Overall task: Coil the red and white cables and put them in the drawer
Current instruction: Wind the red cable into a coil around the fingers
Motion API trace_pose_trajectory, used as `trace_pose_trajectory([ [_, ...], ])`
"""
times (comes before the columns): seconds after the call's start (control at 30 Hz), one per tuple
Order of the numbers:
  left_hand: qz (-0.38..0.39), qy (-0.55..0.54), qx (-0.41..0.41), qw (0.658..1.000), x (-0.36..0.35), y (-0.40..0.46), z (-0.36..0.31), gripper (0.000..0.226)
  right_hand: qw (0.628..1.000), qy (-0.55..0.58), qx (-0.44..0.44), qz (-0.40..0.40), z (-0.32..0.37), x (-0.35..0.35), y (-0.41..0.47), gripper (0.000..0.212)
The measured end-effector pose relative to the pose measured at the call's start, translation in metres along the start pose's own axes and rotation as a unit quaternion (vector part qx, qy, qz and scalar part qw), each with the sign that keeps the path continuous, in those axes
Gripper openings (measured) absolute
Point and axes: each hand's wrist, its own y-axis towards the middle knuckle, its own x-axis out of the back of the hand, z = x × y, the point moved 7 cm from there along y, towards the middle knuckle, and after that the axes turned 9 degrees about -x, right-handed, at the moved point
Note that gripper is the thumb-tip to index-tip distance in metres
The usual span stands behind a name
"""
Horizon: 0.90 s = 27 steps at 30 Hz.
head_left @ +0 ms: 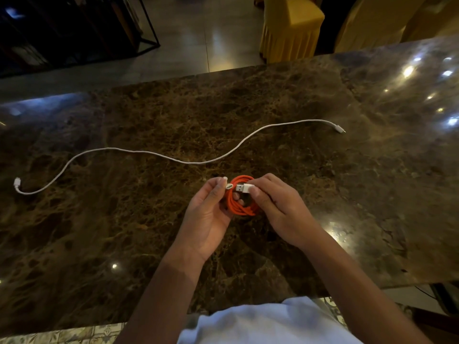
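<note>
The red cable (pixel 238 206) is wound into a small coil, held between both hands just above the marble table (pixel 124 232). My left hand (pixel 211 214) grips the coil's left side and pinches its small white plug. My right hand (pixel 275 207) pinches the white USB plug at the coil's top. The white cable (pixel 173 158) lies uncoiled in a long wavy line across the table beyond my hands, one plug at the far left, the other at the right. No drawer is in view.
The dark marble table fills most of the view, its far edge near the top. Beyond it stand yellow-covered chairs (pixel 290 28) and a dark metal-framed shelf (pixel 74 28) on a tiled floor.
</note>
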Motion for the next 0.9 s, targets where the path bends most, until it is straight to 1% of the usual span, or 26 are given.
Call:
trace_pose_trajectory([
  [0.1, 0.012, -0.012, -0.002, 1.0, -0.002, 0.0, -0.003, 0.024, 0.995, 0.093, -0.003, -0.032, 0.004, 0.005, 0.0, 0.017],
  [0.17, 0.017, -0.005, -0.014, 1.0, -0.003, 0.001, -0.006, 0.017, 0.988, 0.144, -0.011, -0.052, 0.005, 0.008, -0.001, 0.014],
  [0.23, 0.012, 0.02, -0.029, 0.999, -0.004, 0.0, -0.008, 0.013, 0.985, 0.148, -0.022, -0.09, 0.002, 0.014, -0.002, 0.014],
  [0.33, -0.018, 0.085, -0.057, 0.995, -0.004, -0.002, -0.01, 0.013, 0.985, 0.115, -0.021, -0.124, 0.004, 0.019, -0.001, 0.017],
  [0.4, -0.025, 0.149, -0.091, 0.984, -0.006, -0.004, -0.014, 0.014, 0.985, 0.119, -0.024, -0.126, 0.006, 0.018, -0.001, 0.02],
  [0.5, -0.017, 0.202, -0.129, 0.971, -0.012, -0.007, -0.018, 0.013, 0.98, 0.165, -0.026, -0.11, 0.006, 0.016, 0.002, 0.028],
  [0.57, -0.023, 0.245, -0.157, 0.956, -0.012, -0.008, -0.021, 0.013, 0.98, 0.173, -0.024, -0.091, 0.004, 0.015, 0.004, 0.028],
  [0.63, -0.034, 0.311, -0.192, 0.93, -0.012, -0.01, -0.023, 0.016, 0.981, 0.179, -0.03, -0.075, 0.003, 0.014, 0.006, 0.027],
  [0.67, -0.037, 0.355, -0.214, 0.909, -0.012, -0.011, -0.024, 0.017, 0.981, 0.181, -0.035, -0.066, 0.002, 0.013, 0.006, 0.027],
  [0.7, -0.041, 0.408, -0.237, 0.881, -0.012, -0.012, -0.025, 0.018, 0.981, 0.182, -0.04, -0.055, 0.001, 0.011, 0.006, 0.028],
  [0.77, -0.053, 0.513, -0.282, 0.809, -0.017, -0.015, -0.028, 0.023, 0.981, 0.186, -0.043, -0.02, 0.0, 0.01, 0.007, 0.029],
  [0.8, -0.058, 0.549, -0.301, 0.778, -0.019, -0.016, -0.029, 0.028, 0.983, 0.181, -0.044, 0.004, 0.0, 0.01, 0.008, 0.03],
  [0.83, -0.057, 0.573, -0.312, 0.756, -0.022, -0.016, -0.029, 0.031, 0.984, 0.169, -0.044, 0.03, -0.001, 0.009, 0.01, 0.033],
  [0.9, -0.047, 0.604, -0.321, 0.728, -0.025, -0.015, -0.029, 0.033, 0.988, 0.131, -0.041, 0.07, -0.001, 0.006, 0.011, 0.037],
])
